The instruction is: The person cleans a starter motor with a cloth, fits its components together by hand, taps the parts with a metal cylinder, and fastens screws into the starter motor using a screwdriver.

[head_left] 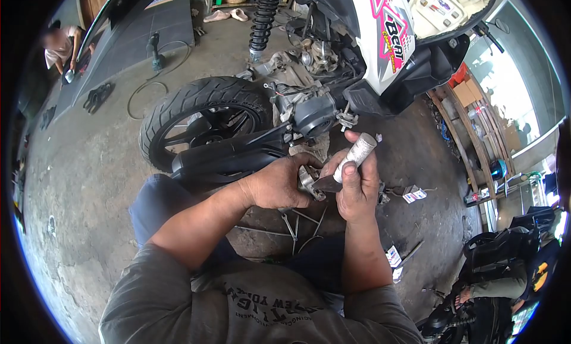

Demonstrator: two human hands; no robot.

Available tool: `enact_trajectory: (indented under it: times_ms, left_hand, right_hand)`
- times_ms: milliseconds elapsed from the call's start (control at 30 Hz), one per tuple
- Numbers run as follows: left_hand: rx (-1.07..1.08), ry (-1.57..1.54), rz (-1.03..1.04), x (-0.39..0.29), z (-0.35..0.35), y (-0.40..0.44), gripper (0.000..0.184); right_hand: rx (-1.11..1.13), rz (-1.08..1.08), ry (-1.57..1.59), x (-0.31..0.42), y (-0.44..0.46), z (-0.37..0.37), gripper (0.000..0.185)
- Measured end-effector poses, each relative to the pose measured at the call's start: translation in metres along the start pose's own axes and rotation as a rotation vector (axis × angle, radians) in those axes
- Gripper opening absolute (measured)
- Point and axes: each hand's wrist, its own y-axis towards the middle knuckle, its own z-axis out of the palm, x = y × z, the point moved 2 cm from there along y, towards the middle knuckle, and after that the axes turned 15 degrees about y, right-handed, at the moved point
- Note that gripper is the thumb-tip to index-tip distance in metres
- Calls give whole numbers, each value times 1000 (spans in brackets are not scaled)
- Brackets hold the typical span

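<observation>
My left hand [279, 182] is closed around a small metal part [309, 182], its fingers wrapped over the top edge. A scraper with a silvery, tape-wrapped handle [355, 156] is gripped in my right hand [358, 189], thumb along the handle. Its flat dark blade [326, 184] points left and meets or overlaps the metal part; exact contact is hard to tell. Just beyond both hands lies the scooter's black engine cover [313, 115], with the rear wheel [205, 121] on its side to the left.
A white and pink scooter body [383, 37] and a shock absorber [263, 22] stand ahead. Tools [292, 228] lie on the floor below my hands. Wooden shelving [470, 135] is at right. One person [61, 46] is at far left; another person's leg [496, 287] shows lower right.
</observation>
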Motion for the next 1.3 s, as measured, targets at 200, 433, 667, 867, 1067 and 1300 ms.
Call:
enact_trajectory:
  times_ms: [200,433,667,867,1067,1300]
  left_hand:
    - [20,13,-37,7,4,1,71]
    - [-5,39,-9,0,-1,1,71]
    - [-79,-14,52,1,1,-1,74]
    - [-120,-253,37,-2,4,-3,73]
    - [-195,-144,92,1,5,-2,77]
    - [-188,96,99,-4,6,-2,80]
  right_hand:
    - [10,41,-115,9,0,7,51]
    - [17,20,-209,12,0,9,48]
    - [-36,2,-160,3,-1,10,45]
    - [-53,13,-187,5,1,12,43]
    - [-64,119,-73,1,2,6,44]
    - [119,133,12,-1,4,-2,48]
